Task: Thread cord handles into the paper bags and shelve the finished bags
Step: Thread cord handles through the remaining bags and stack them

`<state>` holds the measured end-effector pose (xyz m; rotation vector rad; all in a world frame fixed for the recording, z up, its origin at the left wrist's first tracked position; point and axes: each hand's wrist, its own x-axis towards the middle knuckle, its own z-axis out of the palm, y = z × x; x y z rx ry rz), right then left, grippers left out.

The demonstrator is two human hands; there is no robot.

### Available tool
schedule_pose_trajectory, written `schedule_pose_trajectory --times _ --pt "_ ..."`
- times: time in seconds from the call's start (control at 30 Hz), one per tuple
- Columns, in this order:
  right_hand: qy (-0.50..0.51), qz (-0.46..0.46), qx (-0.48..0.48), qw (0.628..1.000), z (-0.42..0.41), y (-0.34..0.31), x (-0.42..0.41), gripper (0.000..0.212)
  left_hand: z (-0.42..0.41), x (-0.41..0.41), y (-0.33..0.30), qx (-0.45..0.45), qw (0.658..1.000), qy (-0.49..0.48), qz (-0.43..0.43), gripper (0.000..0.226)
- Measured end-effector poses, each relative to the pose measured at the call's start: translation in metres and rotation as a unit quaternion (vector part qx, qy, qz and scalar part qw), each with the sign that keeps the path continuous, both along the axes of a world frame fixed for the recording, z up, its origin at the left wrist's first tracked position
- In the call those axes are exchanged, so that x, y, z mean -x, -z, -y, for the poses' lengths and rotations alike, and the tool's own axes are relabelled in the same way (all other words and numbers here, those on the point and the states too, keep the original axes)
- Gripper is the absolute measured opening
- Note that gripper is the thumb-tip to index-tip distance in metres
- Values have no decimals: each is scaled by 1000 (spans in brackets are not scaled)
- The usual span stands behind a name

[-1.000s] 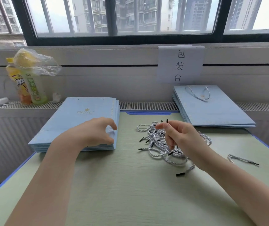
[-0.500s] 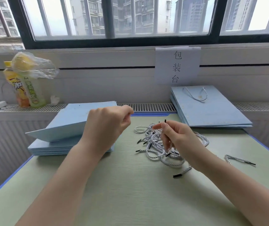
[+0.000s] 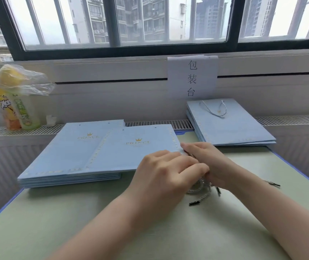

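From the head camera, your left hand (image 3: 166,171) lay knuckles up over the lower right corner of the top paper bag (image 3: 131,151), its fingers curled toward your right hand; whether that grip pinched the bag's edge could not be made out. Your right hand (image 3: 209,164) sat just to the right of it, touching the left fingertips, with its fingers reaching to the bag's right edge. Its grip was hidden too, so I cannot tell whether it held a cord.

Under and just below both hands lay the pile of cords (image 3: 201,190), white-and-grey twists with black tips, mostly covered. One loose cord (image 3: 272,183) lay on the bench (image 3: 60,222) to the right of your right wrist.

The top bag lay flat and shifted to the right over the stack of bags (image 3: 69,158), left of your left hand. Beyond your right hand, the finished bags (image 3: 232,126) were stacked with a cord handle (image 3: 216,110) showing on top. Far left stood two drink bottles (image 3: 17,109) under a plastic bag (image 3: 28,81).
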<state>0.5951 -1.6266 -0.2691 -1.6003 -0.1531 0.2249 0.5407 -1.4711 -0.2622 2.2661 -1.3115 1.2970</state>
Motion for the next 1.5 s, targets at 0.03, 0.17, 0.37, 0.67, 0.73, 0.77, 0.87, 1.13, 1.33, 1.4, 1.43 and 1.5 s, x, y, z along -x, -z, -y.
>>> schedule_pose_trajectory --times 0.03,0.17,0.37,0.67,0.73,0.77,0.87,1.13,1.33,1.4,1.43,1.5 --pt "-8 -2 7 1000 -1 -1 2 43 2 2 1 -4 1000 0 11 21" --pt "-13 14 -27 999 -7 -8 11 39 13 8 5 -16 998 -31 48 20" --pt "162 84 -62 981 18 -17 -7 25 -11 -1 -26 216 929 -268 -136 41" --pt "72 174 150 971 36 -30 -8 39 -71 -54 -23 649 603 29 -464 47" --pt "108 236 223 940 34 -31 -7 36 -74 -51 -25 638 615 8 -463 55" --pt "152 289 256 910 34 -33 -7 33 -74 -49 -25 615 631 -9 -473 57" --pt "226 378 207 874 39 -46 -4 28 -68 -43 -29 541 641 -20 -544 40" --pt "55 348 240 905 6 -34 16 18 -18 -30 -5 397 684 -21 -612 18" --pt "67 419 385 819 -27 8 22 15 -17 -41 13 259 810 -113 -514 19" --pt "88 415 407 809 -31 10 22 16 -18 -42 14 266 813 -116 -504 19" --pt "97 402 426 805 -32 9 22 18 -18 -42 13 274 815 -118 -496 21" --pt "110 395 465 785 -32 9 22 19 -18 -42 13 287 821 -118 -479 23"
